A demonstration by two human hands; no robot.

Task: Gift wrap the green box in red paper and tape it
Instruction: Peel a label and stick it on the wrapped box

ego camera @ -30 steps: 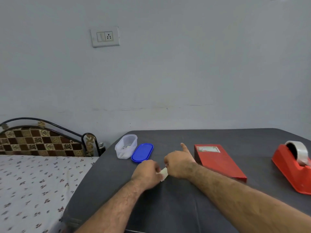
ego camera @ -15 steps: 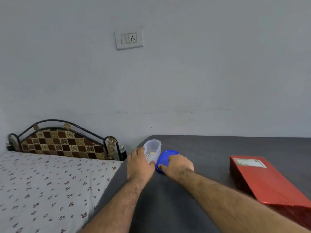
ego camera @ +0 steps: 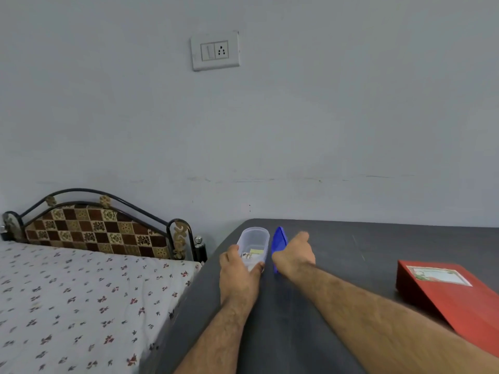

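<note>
Here, on the dark grey table [ego camera: 351, 255], the items as they lie. One clear plastic container [ego camera: 255, 245], oval, lid off, near the table's far left corner; small scraps of paper or tags sit in its bottom, too small to read. The person's left hand [ego camera: 239, 276] grips its near end, thumb on the left wall and fingers curled round the right side. One blue lid [ego camera: 279, 242], tilted up on edge just right of the container; the right hand [ego camera: 293, 255] holds its near part, fingers wrapped behind it where I cannot see them, the thumb or a finger sticking up past the rim. Lid and container stand close, though whether they touch I cannot tell. One box wrapped in red paper [ego camera: 453, 306], flat on the table at the right, well apart from both hands, a white-bordered label [ego camera: 437, 275] with green and red print on its top face; its near end runs out of sight. One bed [ego camera: 81, 306] left of the table, white sheet with small floral print, chequered brown headboard [ego camera: 94, 233] in a black metal frame. One white switch-and-socket plate [ego camera: 215, 51] on the pale wall above.
</note>
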